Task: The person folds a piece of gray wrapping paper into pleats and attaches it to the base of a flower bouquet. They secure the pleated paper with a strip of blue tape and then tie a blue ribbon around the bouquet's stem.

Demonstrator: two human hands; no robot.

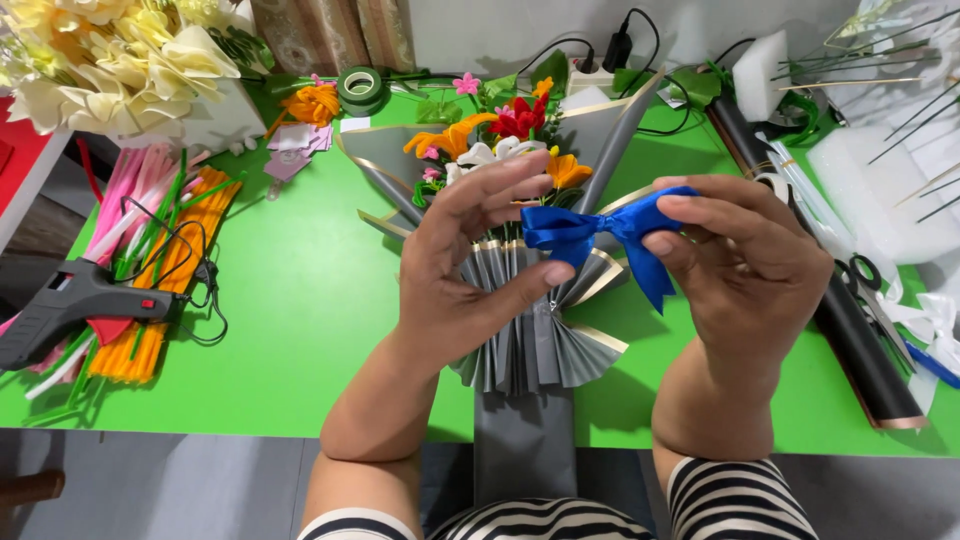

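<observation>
My left hand (468, 262) and my right hand (745, 265) both pinch a blue satin ribbon bow (600, 235), held just above the neck of a bouquet. The bouquet (505, 150) lies on the green table (300, 290), wrapped in grey paper with gold edges (540, 350), its handmade orange, red, white and pink flowers pointing away from me. My left thumb and fingers grip the bow's left loop. On the other side, my right fingers hold the right loop and tail. The bouquet's grey handle runs off the table edge toward my lap.
A black glue gun (70, 300) lies at the left on pink, green and orange pipe cleaners (150, 260). Cream paper flowers (110, 60) stand far left. Green tape roll (360, 85), power strip (590, 72), black paper roll (850, 340), scissors (870, 285), and white ribbon (935, 320) lie around.
</observation>
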